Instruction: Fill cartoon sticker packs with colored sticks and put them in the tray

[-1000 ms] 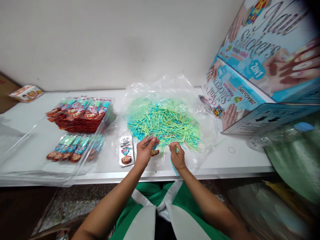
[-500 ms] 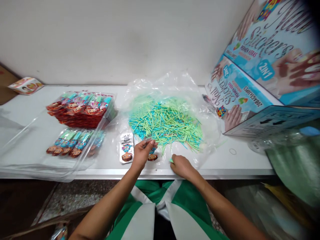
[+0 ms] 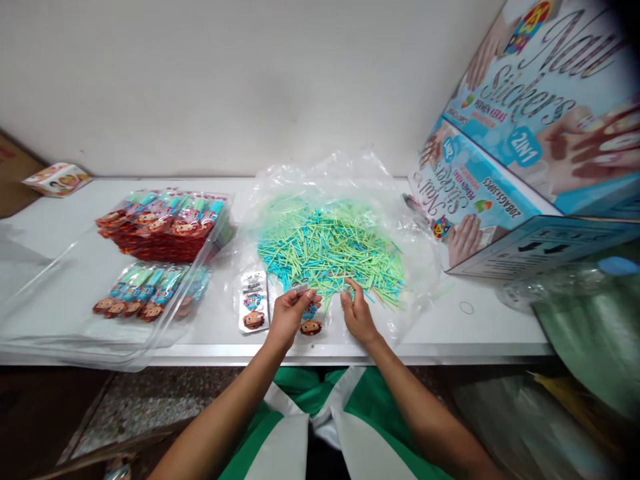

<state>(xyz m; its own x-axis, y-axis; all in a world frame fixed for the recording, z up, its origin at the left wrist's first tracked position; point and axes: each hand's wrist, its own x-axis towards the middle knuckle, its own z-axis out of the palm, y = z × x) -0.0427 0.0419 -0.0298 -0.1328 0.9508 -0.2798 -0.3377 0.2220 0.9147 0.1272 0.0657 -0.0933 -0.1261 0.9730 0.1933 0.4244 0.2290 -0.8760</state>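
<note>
A heap of thin green and blue sticks [image 3: 330,250] lies on a clear plastic sheet [image 3: 400,220] on the white table [image 3: 480,320]. My left hand [image 3: 290,313] is closed on a small clear sachet with a cartoon-face print [image 3: 310,319] at the heap's near edge. My right hand [image 3: 356,310] rests at the heap's front, its fingertips touching the sticks. A flat cartoon-face sachet [image 3: 253,301] lies just left of my left hand.
Clear trays at the left hold a stack of red cartoon packets [image 3: 163,227] and a row of blue ones [image 3: 150,293]. Large "Nail Stickers" boxes [image 3: 510,153] stand at the right. A small box [image 3: 55,179] sits far left. A rubber band [image 3: 466,307] lies near the table's front edge.
My right hand dropped to the table's front edge, then moved forward again to the sticks. My left hand stayed put with the sachet.
</note>
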